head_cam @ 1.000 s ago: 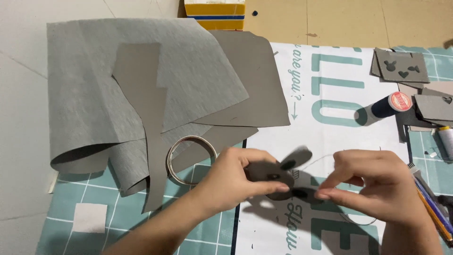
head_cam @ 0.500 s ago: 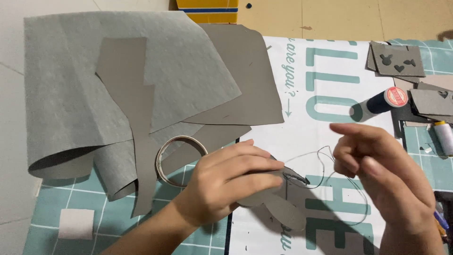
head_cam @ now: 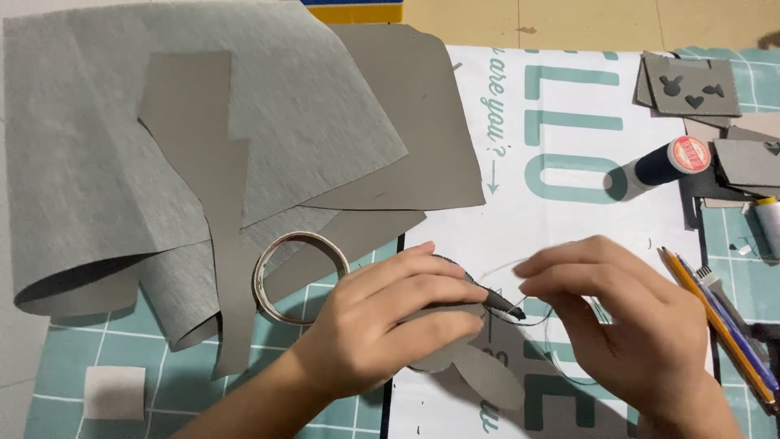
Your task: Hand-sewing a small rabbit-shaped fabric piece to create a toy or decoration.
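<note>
Now we pinch the soft, light grey felt shape (head_cam: 455, 345) flat under our left hand (head_cam: 390, 325) while, at three o'clock, our right hand (head_cam: 626, 317) closes on the thin thread (head_cam: 536, 321).

a home craft table, set up for sewing and cutting felt. a teal gridded cutting mat (head_cam: 122, 341) covers the top, with big grey felt sheets (head_cam: 203, 146) and cut felt pieces (head_cam: 691, 85) spread over it. a thread spool (head_cam: 670, 161), a tape ring (head_cam: 299, 276) and pencils (head_cam: 715, 325) lie about.
</note>
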